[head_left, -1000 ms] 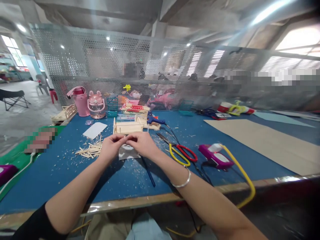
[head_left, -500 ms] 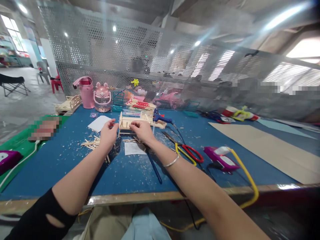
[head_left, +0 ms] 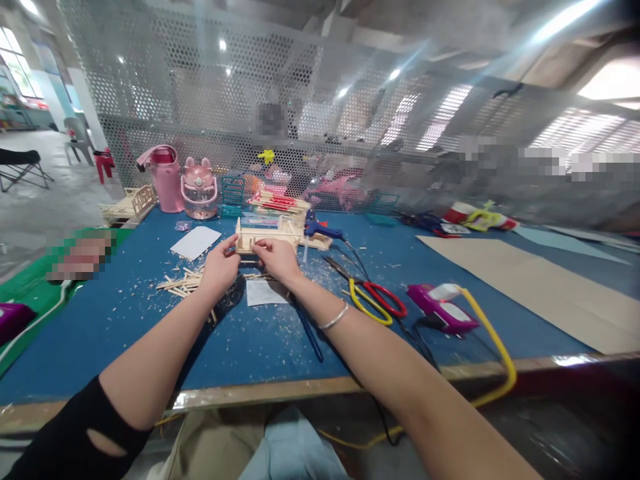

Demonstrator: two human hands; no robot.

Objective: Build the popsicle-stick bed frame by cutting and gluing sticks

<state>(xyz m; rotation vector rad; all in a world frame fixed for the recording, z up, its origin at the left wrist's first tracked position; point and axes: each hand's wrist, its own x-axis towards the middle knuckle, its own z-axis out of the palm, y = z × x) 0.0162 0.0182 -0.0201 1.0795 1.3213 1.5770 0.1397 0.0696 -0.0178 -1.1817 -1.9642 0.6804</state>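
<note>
Wood frame (head_left: 267, 235) stands on the blue table (head_left: 150, 360), partly hidden by the right hand (head_left: 279, 259); whether those bent fingers pinch anything, I cannot tell. Left hand (head_left: 223, 265) meets its left end, grip unclear. Pixelation masks an item (head_left: 83, 255) far left.

I see the wooden frame (head_left: 271, 233) behind a paper slip (head_left: 267, 293), loose sticks (head_left: 183, 283) to its left and scissors (head_left: 373, 301) to its right. Bundled sticks (head_left: 280, 203), I think, lie behind it.
</note>
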